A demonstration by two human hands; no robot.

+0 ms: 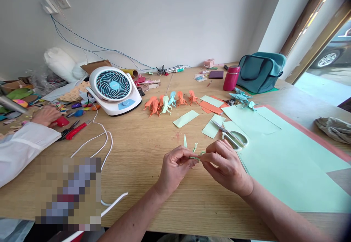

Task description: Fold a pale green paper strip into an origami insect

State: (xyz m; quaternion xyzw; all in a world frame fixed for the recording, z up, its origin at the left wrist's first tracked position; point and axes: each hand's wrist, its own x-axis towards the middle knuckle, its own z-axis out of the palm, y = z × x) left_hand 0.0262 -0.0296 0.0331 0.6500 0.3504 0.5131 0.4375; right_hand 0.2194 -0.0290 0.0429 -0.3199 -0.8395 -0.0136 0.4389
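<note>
My left hand [177, 165] and my right hand [226, 165] meet above the front middle of the table. Between their fingertips is a small folded piece of light green paper [195, 148], pinched from both sides; part of it is hidden by the fingers. A narrow green paper point [185, 141] shows just behind my left hand. Scissors with pale handles [233, 136] lie just beyond my right hand, over a green paper slip [213, 126]. Farther back stands a row of folded paper figures, orange [154, 105], green [166, 105] and blue [172, 98].
Large green sheets [287, 169] cover the table's right side. A white fan [115, 88], a pink bottle [231, 78] and a teal bag [259, 72] stand at the back. At left, a co-worker's hand [46, 114] is near red-handled pliers [78, 129]; a white cable [105, 143] crosses the table.
</note>
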